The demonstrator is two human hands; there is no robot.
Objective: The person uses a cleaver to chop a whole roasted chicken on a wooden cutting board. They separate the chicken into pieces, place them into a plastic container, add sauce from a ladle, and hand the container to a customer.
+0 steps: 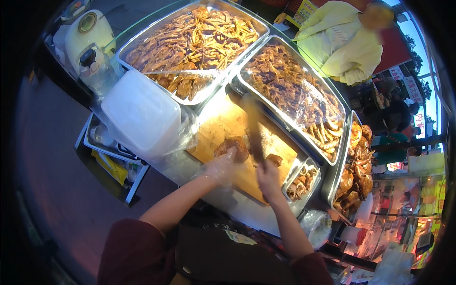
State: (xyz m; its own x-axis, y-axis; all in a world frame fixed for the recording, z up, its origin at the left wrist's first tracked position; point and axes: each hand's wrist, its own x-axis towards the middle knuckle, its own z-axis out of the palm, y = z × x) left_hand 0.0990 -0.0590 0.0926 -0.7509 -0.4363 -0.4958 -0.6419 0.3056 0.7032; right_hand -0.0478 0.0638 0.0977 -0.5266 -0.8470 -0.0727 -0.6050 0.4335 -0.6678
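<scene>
My left hand [221, 168], in a clear plastic glove, grips a brown piece of cooked meat [233, 148] on the wooden cutting board [228, 114]. In my right hand [268, 180] is the handle of a knife [254, 133]. Its broad blade is blurred and points away from me, just right of the meat, so I cannot tell whether it touches the board. A smaller chunk of meat [274, 160] lies right of the blade, with crumbs around. At the board's right end, a clear plastic container [316, 178] holds cut pieces.
Steel trays of braised meat [199, 42] and sliced meat with necks [285, 82] stand beyond the board. Whole cooked poultry [356, 174] fills another tray. White plastic containers [140, 110] are stacked left. A person [338, 42] stands across the counter; a plastic bag bundle [315, 228] sits right.
</scene>
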